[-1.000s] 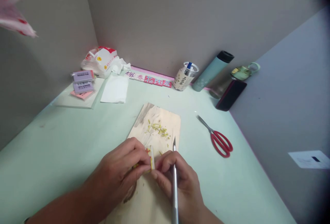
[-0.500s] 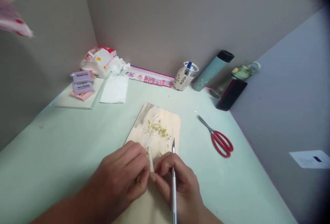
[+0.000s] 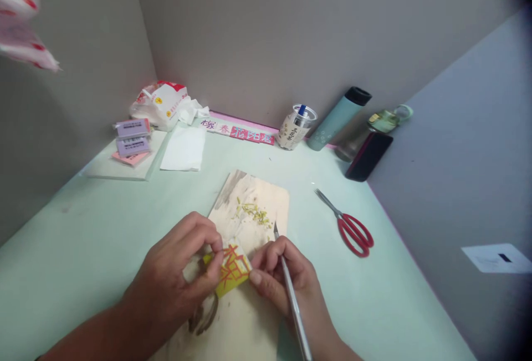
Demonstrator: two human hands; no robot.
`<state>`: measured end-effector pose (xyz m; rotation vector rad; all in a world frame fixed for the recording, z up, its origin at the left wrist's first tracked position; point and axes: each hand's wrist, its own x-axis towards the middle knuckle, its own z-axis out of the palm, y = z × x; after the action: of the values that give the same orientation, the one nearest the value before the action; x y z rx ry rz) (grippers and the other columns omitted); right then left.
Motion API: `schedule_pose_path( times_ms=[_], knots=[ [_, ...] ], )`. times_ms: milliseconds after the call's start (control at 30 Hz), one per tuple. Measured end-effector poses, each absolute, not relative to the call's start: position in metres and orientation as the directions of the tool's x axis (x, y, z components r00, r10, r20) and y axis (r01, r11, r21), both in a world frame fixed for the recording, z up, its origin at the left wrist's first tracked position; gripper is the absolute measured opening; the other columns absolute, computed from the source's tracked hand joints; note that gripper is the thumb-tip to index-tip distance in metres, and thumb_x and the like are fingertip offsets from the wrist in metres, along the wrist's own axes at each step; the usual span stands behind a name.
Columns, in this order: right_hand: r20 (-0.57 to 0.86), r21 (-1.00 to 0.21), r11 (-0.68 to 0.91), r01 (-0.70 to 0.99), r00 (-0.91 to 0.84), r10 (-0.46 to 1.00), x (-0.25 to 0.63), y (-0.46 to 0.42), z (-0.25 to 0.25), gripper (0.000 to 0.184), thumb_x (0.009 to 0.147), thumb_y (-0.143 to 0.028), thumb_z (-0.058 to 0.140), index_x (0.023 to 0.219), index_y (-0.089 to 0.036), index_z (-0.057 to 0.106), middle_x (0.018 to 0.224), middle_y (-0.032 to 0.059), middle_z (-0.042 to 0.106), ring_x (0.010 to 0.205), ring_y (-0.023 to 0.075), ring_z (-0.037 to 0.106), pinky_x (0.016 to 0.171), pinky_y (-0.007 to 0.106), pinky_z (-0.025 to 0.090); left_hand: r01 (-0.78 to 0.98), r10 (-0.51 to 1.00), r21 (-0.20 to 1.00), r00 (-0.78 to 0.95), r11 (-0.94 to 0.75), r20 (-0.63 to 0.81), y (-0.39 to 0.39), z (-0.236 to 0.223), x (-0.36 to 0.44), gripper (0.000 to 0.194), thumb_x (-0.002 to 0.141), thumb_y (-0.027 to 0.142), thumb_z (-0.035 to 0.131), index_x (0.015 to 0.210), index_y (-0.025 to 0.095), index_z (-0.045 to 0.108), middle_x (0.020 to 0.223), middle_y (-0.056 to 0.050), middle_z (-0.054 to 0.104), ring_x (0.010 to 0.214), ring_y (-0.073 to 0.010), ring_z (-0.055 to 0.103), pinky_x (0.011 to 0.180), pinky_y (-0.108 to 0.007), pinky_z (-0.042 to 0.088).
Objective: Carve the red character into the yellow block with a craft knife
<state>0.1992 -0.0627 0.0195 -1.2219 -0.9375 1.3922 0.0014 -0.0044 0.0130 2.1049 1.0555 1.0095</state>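
Above a wooden board [image 3: 253, 316], my left hand [image 3: 183, 264] pinches the left side of a small yellow carving block [image 3: 233, 279] between thumb and fingers. The block is tilted so its face shows a red written character with pale cut areas. My right hand [image 3: 291, 278] has its thumb and finger at the block's right corner. It also holds a silver craft knife [image 3: 294, 300], blade pointing up and away. Yellow-green shavings [image 3: 254, 212] lie scattered on the far half of the board.
Red-handled scissors [image 3: 351, 231] lie right of the board. Behind stand a clear cup [image 3: 296, 128], a teal bottle [image 3: 338, 120], a green-lidded bottle [image 3: 380, 123] and a black phone [image 3: 369, 156]. Carved character blocks [image 3: 236, 131], white paper [image 3: 183, 149] and packaged blocks [image 3: 133, 137] sit at back left.
The block, earlier seen edge-on as a thin pale strip, is now turned so its yellow face and red character show. The knife handle leans more to the right.
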Motion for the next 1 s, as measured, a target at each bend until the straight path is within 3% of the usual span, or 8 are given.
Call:
schedule_pose_path(
  times_ms=[167,333,533,667,767,833,900,1000],
  knots=[
    [-0.237,-0.931,-0.217,-0.294,0.036,0.971,0.203,-0.059,0.019,0.042,0.077,-0.031,0.088,0.075,-0.019,0.047,0.079,-0.0012,0.065,0.069,0.0104,0.054,0.066,0.022,0.042,0.462,0.863,0.731,0.325,-0.502,0.387,-0.001,0.014,-0.003,0.009,0.094,0.022,0.050,0.087,0.026,0.052,0.107,0.001,0.063,0.098,-0.0145,0.065,0.081,-0.023,0.049],
    [-0.229,-0.918,-0.198,-0.344,0.050,0.972,0.204,-0.058,0.020,0.042,0.076,-0.030,0.089,0.075,-0.019,0.048,0.079,-0.0012,0.066,0.067,0.0097,0.053,0.064,0.021,0.041,0.477,0.888,0.752,0.308,-0.455,0.342,0.002,0.013,-0.005,0.010,0.094,0.028,0.050,0.084,0.027,0.051,0.090,0.006,0.065,0.080,-0.0111,0.066,0.072,-0.019,0.049],
    [-0.219,-0.921,-0.184,-0.344,0.067,0.973,0.205,-0.056,0.021,0.043,0.074,-0.031,0.090,0.074,-0.019,0.048,0.079,-0.0009,0.066,0.067,0.0101,0.052,0.063,0.021,0.040,0.481,0.912,0.780,0.293,-0.400,0.287,0.003,0.011,-0.005,0.013,0.092,0.032,0.054,0.080,0.026,0.050,0.085,0.006,0.064,0.075,-0.0118,0.065,0.069,-0.019,0.050],
    [-0.212,-0.927,-0.178,-0.331,0.069,0.975,0.207,-0.056,0.020,0.043,0.075,-0.032,0.089,0.074,-0.019,0.048,0.080,-0.0007,0.066,0.069,0.0109,0.054,0.065,0.022,0.041,0.485,0.946,0.822,0.266,-0.299,0.187,0.002,0.003,-0.006,0.014,0.093,0.041,0.055,0.091,0.028,0.056,0.089,0.004,0.068,0.082,-0.0166,0.069,0.072,-0.023,0.054],
    [-0.209,-0.932,-0.176,-0.318,0.073,0.975,0.208,-0.057,0.021,0.044,0.074,-0.033,0.090,0.074,-0.020,0.048,0.081,-0.0004,0.066,0.072,0.0120,0.056,0.068,0.023,0.042,0.484,0.953,0.835,0.265,-0.262,0.146,0.001,-0.003,-0.008,0.026,0.096,0.052,0.055,0.109,0.030,0.059,0.093,0.003,0.070,0.086,-0.0187,0.071,0.076,-0.025,0.056],
    [-0.211,-0.937,-0.181,-0.299,0.070,0.975,0.210,-0.057,0.022,0.044,0.074,-0.034,0.089,0.074,-0.020,0.048,0.081,-0.0003,0.065,0.072,0.0125,0.056,0.068,0.023,0.042,0.487,0.946,0.826,0.285,-0.282,0.155,0.000,-0.006,-0.009,0.033,0.097,0.055,0.054,0.120,0.033,0.058,0.100,0.002,0.070,0.090,-0.0191,0.071,0.080,-0.026,0.056],
    [-0.217,-0.941,-0.193,-0.279,0.056,0.975,0.210,-0.056,0.023,0.043,0.075,-0.036,0.088,0.076,-0.020,0.049,0.081,-0.0003,0.064,0.071,0.0125,0.055,0.066,0.023,0.041,0.465,0.907,0.804,0.368,-0.371,0.206,-0.001,-0.007,-0.008,0.044,0.093,0.058,0.060,0.130,0.035,0.055,0.117,0.000,0.068,0.106,-0.0227,0.068,0.091,-0.029,0.055],
    [-0.207,-0.953,-0.198,-0.230,0.016,0.978,0.210,-0.055,0.023,0.041,0.078,-0.038,0.086,0.077,-0.020,0.049,0.079,-0.0007,0.063,0.068,0.0120,0.053,0.064,0.024,0.041,0.394,0.758,0.704,0.571,-0.591,0.316,-0.003,-0.009,-0.005,0.065,0.085,0.050,0.075,0.142,0.037,0.046,0.140,-0.003,0.057,0.132,-0.0291,0.052,0.115,-0.040,0.041]
  ],
)
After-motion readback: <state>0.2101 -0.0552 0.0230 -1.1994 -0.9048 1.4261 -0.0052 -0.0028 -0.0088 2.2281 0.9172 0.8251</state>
